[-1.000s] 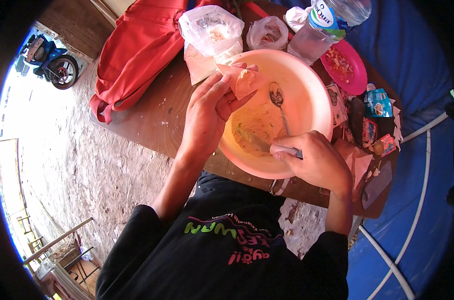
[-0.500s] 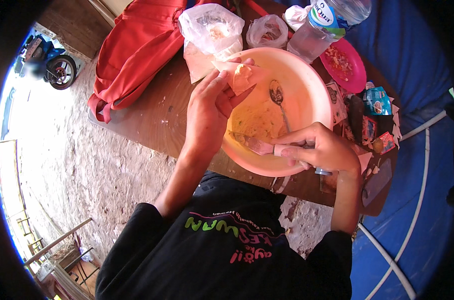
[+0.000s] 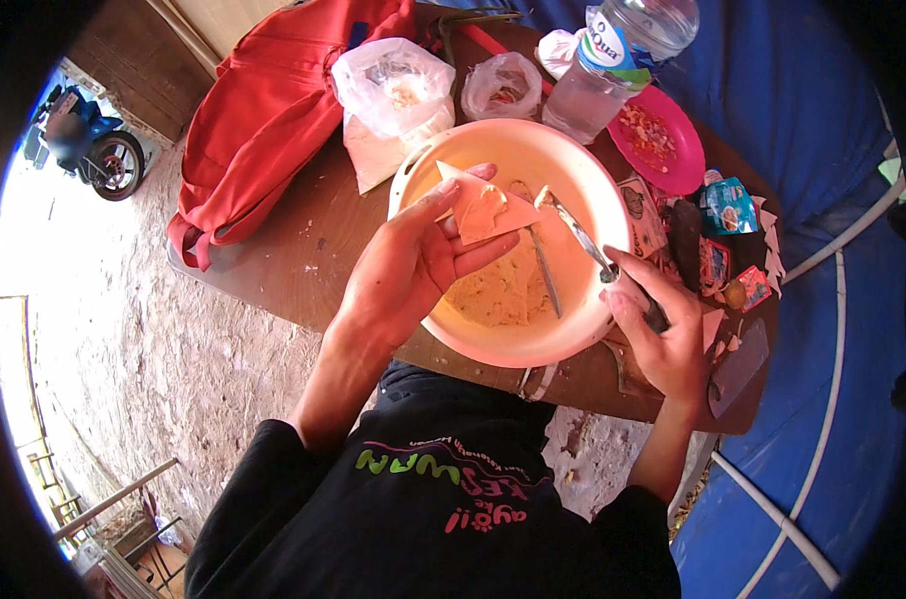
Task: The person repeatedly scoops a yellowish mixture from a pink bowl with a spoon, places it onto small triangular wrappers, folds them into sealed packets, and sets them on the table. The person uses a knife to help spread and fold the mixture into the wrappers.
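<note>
left hand (image 3: 401,268) pinching a thin sheet (image 3: 511,220), paste dab (image 3: 486,205) on it, right hand (image 3: 662,334) clutching a gunky knife (image 3: 585,237) over the bowl (image 3: 578,175)

A brown wooden tabletop (image 3: 293,255) with a rounded right corner stands over a rough, mottled grey floor (image 3: 203,349). Blue sheeting (image 3: 797,399) covers the right side, crossed by white pipes (image 3: 838,299). Far left, a blue motorcycle (image 3: 103,155) is parked near a dark brown panel (image 3: 123,70). Strong daylight whitens the left edge; a thin rail (image 3: 115,500) stands near left.
</note>
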Motion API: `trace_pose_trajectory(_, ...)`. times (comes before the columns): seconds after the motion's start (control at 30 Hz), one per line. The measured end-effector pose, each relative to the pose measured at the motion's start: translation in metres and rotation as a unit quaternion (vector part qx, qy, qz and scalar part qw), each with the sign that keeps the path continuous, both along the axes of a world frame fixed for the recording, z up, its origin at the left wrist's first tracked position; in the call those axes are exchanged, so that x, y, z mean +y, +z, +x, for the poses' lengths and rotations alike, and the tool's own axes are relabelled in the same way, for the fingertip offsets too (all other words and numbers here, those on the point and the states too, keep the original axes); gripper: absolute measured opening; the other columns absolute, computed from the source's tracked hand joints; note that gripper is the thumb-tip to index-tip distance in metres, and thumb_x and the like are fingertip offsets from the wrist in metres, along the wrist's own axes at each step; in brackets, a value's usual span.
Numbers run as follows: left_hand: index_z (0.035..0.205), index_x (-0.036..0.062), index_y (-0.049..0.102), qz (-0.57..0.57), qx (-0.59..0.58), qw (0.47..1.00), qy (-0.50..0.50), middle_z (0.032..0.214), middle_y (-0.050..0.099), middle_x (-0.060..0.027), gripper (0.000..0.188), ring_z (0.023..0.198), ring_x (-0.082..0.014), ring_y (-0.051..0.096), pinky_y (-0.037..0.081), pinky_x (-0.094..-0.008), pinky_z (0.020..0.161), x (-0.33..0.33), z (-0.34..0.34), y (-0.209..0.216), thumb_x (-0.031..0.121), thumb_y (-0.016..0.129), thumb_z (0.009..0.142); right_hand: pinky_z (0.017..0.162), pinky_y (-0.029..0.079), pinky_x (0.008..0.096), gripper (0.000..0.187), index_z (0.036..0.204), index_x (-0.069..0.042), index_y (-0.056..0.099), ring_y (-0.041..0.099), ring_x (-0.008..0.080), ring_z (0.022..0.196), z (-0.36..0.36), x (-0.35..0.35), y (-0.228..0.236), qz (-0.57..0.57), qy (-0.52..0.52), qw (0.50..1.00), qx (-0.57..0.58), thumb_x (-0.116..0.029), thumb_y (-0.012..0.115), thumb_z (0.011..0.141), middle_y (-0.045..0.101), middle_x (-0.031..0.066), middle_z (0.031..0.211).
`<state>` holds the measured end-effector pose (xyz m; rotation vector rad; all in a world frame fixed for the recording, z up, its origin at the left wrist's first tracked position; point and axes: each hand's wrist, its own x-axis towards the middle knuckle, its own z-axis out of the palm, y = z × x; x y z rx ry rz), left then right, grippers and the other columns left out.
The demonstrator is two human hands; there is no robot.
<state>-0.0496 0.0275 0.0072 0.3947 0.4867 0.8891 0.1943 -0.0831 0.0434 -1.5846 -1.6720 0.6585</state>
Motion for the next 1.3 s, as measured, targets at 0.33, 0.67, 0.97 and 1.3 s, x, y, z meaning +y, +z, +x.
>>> trace_pose_trajectory(0.33, 0.150, -0.0010, 0.033, -0.023, 0.005, 0.997, -0.069, 0.143, 0.052, -0.0201, 0.050, 0.124, -0.0363, 0.060, 0.047, -0.0499, 0.111, -0.009, 0.002, 0.008, 0.026, 0.040, 0.108, 0.070, 0.052, 0.0326, 0.033, 0.119, -0.004, 0.071, 0.066, 0.0213, 0.081, 0.003, 0.004, -0.014, 0.054, 0.018, 0.998, -0.040, 0.003, 0.069, 0.086, 0.066, 0.0103, 0.092)
trace_pose_trajectory(0.67, 0.148, -0.0018, 0.037, 0.009, 0.035, 0.997, -0.067, 0.141, 0.054, -0.0201, 0.050, 0.123, -0.0349, 0.060, 0.048, -0.0504, 0.109, -0.014, 0.006, 0.013, 0.028, 0.042, 0.108, 0.064, 0.051, 0.0333, 0.037, 0.116, -0.010, 0.074, 0.063, 0.0197, 0.077, 0.002, 0.004, -0.017, 0.102, 0.008, 0.990, -0.095, 0.005, 0.073, 0.082, 0.061, 0.0072, 0.086)
trace_pose_trajectory(0.97, 0.146, -0.0020, 0.038, -0.002, 0.050, 0.997, -0.052, 0.138, 0.056, -0.0197, 0.049, 0.125, -0.0361, 0.059, 0.048, -0.0512, 0.109, -0.014, 0.002, 0.013, 0.027, 0.043, 0.107, 0.063, 0.051, 0.0323, 0.034, 0.115, -0.010, 0.075, 0.063, 0.0186, 0.075, 0.013, -0.003, -0.023, 0.114, -0.010, 0.988, -0.106, 0.004, 0.073, 0.083, 0.061, 0.0075, 0.085)
trace_pose_trajectory(1.3, 0.146, -0.0019, 0.038, 0.044, 0.069, 0.997, 0.003, 0.136, 0.057, -0.0213, 0.050, 0.125, -0.0336, 0.059, 0.050, -0.0454, 0.107, -0.008, -0.004, 0.013, 0.029, 0.044, 0.107, 0.064, 0.052, 0.0311, 0.037, 0.119, -0.010, 0.073, 0.065, 0.0186, 0.076, 0.005, -0.006, -0.003, 0.134, -0.027, 0.985, -0.104, 0.004, 0.072, 0.085, 0.064, 0.0088, 0.091)
